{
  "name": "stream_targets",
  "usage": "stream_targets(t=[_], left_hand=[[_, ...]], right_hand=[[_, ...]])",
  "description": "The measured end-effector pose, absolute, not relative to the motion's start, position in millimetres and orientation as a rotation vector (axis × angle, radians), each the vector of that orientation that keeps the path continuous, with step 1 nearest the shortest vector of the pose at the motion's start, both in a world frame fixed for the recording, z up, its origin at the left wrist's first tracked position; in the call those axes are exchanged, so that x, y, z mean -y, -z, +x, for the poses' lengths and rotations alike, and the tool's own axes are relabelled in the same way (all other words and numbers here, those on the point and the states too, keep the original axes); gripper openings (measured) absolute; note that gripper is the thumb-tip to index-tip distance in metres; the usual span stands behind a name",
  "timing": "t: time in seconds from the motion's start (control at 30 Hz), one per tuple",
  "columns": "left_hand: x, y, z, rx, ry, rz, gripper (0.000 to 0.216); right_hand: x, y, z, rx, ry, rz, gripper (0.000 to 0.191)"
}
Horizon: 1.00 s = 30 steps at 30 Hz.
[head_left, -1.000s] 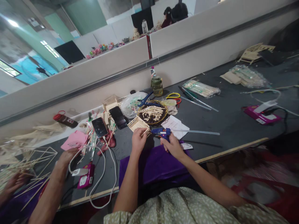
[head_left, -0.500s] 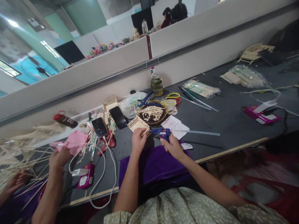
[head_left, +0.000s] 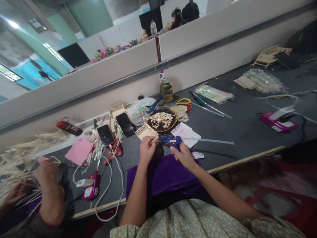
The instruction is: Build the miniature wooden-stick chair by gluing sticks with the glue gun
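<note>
My right hand (head_left: pixel 184 154) is wrapped round the handle of a blue hot glue gun (head_left: pixel 174 140), and a long clear glue stick (head_left: pixel 213 141) juts out of its back. The gun's nozzle points left, close to my left hand (head_left: pixel 148 148). The fingers of that hand are pinched on a thin wooden stick (head_left: pixel 154 140); its far end is too small to make out. Just beyond them lies a small open box made of wooden sticks (head_left: pixel 144 131). Whether the held stick touches the box I cannot tell.
Behind the box stands a basket (head_left: pixel 176 120) of short sticks, with blue pliers (head_left: pixel 155 106) at its rim. Phones (head_left: pixel 106 135), white cables and a pink power box (head_left: pixel 91 187) lie to the left. At far left a co-worker's hands (head_left: pixel 48 172) handle sticks.
My hands and the glue gun have hardly moved. The co-worker's nearer hand has moved left, away from the pink paper, with a pink-handled tool.
</note>
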State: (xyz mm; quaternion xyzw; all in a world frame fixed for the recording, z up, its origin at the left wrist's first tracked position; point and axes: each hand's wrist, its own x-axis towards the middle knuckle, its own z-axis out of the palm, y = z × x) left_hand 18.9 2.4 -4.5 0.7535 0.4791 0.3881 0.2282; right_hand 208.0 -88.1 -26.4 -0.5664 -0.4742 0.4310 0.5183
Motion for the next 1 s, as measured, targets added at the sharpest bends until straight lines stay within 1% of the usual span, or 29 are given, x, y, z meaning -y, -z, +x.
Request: stream_targets(t=[1.0], left_hand=[[-2.6, 4.4, 19.7, -1.332, -1.071, 2.088, 0.015]], right_hand=[[88.4, 32.5, 207.3, 1.167, -1.036, -1.368, 0.023]])
